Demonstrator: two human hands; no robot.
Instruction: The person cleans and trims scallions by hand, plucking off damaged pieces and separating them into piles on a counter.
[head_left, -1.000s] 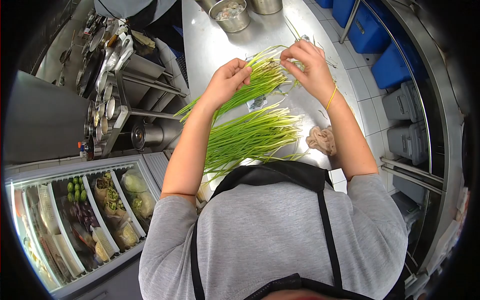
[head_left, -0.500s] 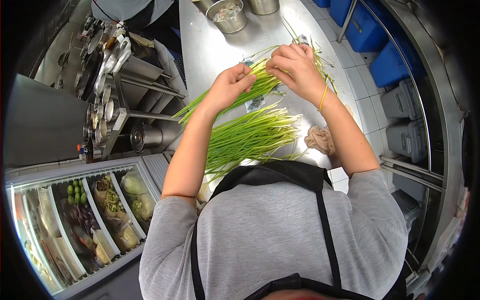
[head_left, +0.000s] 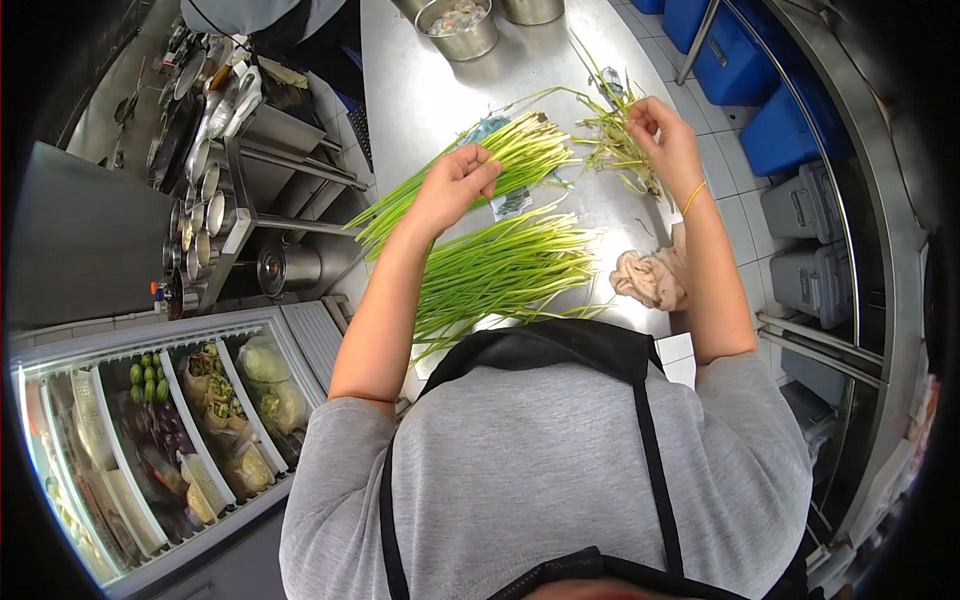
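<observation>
Head view, working outward from the wearer's apron: the near bundle of green stalks [head_left: 500, 275] lies at twelve o'clock on the metal table [head_left: 410, 95], pale ends toward three o'clock, with no hand on it. It looks the same as a second ago. A crumpled cloth [head_left: 648, 280] sits at about half past one, just beside the right forearm.

Farther off, toward half past eleven, the left hand [head_left: 458, 185] is at the far bundle of stalks [head_left: 525, 150], loosely curled with the thumb brought in against the fingers; whether a stalk is caught there I cannot tell.

The main change is on the other side. Half a second ago the right hand [head_left: 665, 145] was over the pale ends of the far bundle, close to the left; now it is at one o'clock, well apart, beside the loose scraps [head_left: 620, 150]. Its fingers are bent toward the thumb, and I cannot tell if they pinch anything. The far bundle's pale ends are uncovered, some brownish at the tip. I judge that the right hand has been carrying waste across to the scraps.

Beyond, near twelve o'clock, stands a metal pot [head_left: 474, 45].
</observation>
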